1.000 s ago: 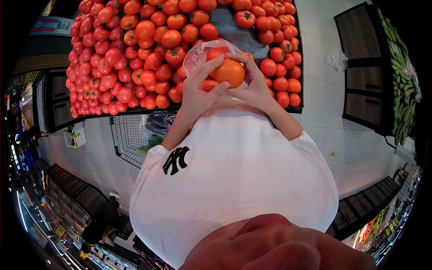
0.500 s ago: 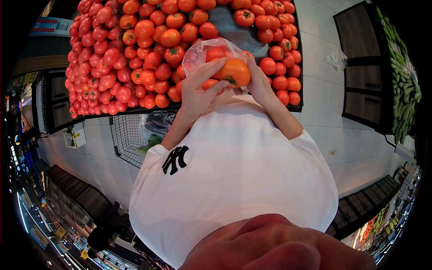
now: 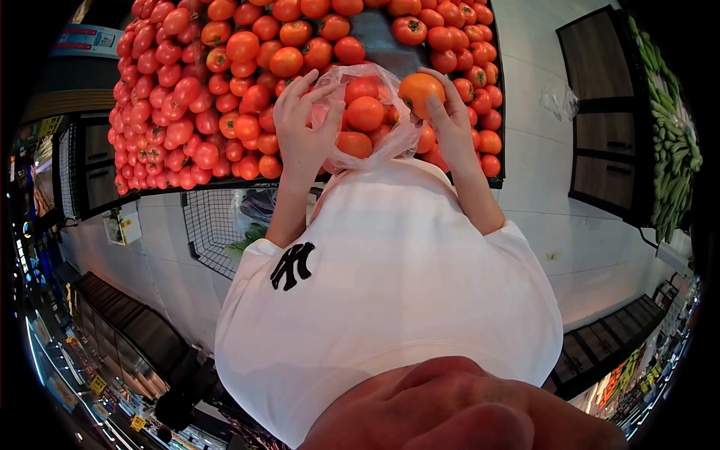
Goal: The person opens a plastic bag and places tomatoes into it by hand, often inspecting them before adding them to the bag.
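Observation:
My right hand [image 3: 448, 120] grips an orange-red tomato [image 3: 421, 96] between fingers and thumb, just right of a clear plastic bag [image 3: 409, 139]. Several red tomatoes [image 3: 365, 114] show inside the bag, which lies with its mouth wide apart in front of the white shirt. At the bag's left side is my left hand [image 3: 309, 124], its fingers spread and its thumb side against the plastic. No tomato is in that hand. Around the bag, loose tomatoes [image 3: 286, 62] cover the display stand.
Pinkish tomatoes [image 3: 178, 133] fill the stand's left part. Below its edge stands a wire basket [image 3: 214, 225] with bagged goods and leafy greens. A crumpled plastic bag [image 3: 559, 101] lies on the right. Long green vegetables [image 3: 667, 135] line a shelf at the far right.
The tomato has moved right, out of both hands' grasp over the bag and into my right hand alone. My left hand has moved left and spread its fingers, uncovering the bag's tomatoes.

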A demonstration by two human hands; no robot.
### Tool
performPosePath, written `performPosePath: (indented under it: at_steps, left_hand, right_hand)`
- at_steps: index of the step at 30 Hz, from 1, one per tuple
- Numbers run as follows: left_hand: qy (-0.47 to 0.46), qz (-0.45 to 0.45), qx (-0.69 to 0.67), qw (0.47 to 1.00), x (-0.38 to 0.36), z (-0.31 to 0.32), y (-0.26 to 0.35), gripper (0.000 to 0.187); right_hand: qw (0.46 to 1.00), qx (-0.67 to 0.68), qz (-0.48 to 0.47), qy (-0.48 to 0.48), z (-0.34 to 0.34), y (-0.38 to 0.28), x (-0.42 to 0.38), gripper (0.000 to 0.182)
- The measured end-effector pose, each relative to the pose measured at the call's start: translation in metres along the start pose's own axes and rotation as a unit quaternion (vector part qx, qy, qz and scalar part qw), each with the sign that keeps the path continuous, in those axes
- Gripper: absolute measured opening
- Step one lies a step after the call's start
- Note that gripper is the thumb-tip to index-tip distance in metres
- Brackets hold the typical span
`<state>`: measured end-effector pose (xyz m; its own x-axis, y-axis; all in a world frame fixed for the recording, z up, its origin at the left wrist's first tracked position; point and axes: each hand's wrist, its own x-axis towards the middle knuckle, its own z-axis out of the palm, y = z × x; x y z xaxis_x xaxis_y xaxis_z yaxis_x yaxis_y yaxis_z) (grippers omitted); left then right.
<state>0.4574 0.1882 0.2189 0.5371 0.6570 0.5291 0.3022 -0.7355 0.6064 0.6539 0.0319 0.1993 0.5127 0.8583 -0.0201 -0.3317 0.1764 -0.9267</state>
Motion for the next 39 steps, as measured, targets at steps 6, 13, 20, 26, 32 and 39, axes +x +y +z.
performPosePath:
  at_steps: [6,13,20,26,32,39]
  left_hand:
    - [-0.063,-0.13,-0.064,0.987,0.002,0.007,-0.009,0.037]
    - [-0.155,-0.212,-0.039,0.964,0.018,0.0,-0.033,0.034]
    - [-0.048,-0.226,-0.144,0.962,0.048,-0.011,-0.041,0.026]
    - [-0.042,-0.206,-0.177,0.962,0.034,0.001,-0.045,0.023]
    - [-0.046,-0.202,-0.195,0.958,0.013,0.006,-0.058,0.023]
    - [0.048,-0.239,-0.194,0.95,0.006,-0.008,-0.058,0.024]
  right_hand:
    - [0.987,-0.116,-0.109,0.021,0.002,0.009,0.005,0.055]
    - [0.905,-0.407,-0.103,-0.071,0.031,0.008,0.037,0.069]
    - [0.842,-0.45,-0.267,-0.133,0.067,0.05,0.074,0.055]
    - [0.783,-0.557,-0.162,-0.225,0.06,0.06,0.061,0.03]
    - [0.791,-0.508,-0.268,-0.21,0.04,0.058,0.036,0.023]
    - [0.91,-0.356,-0.208,-0.035,-0.009,0.031,-0.01,0.011]
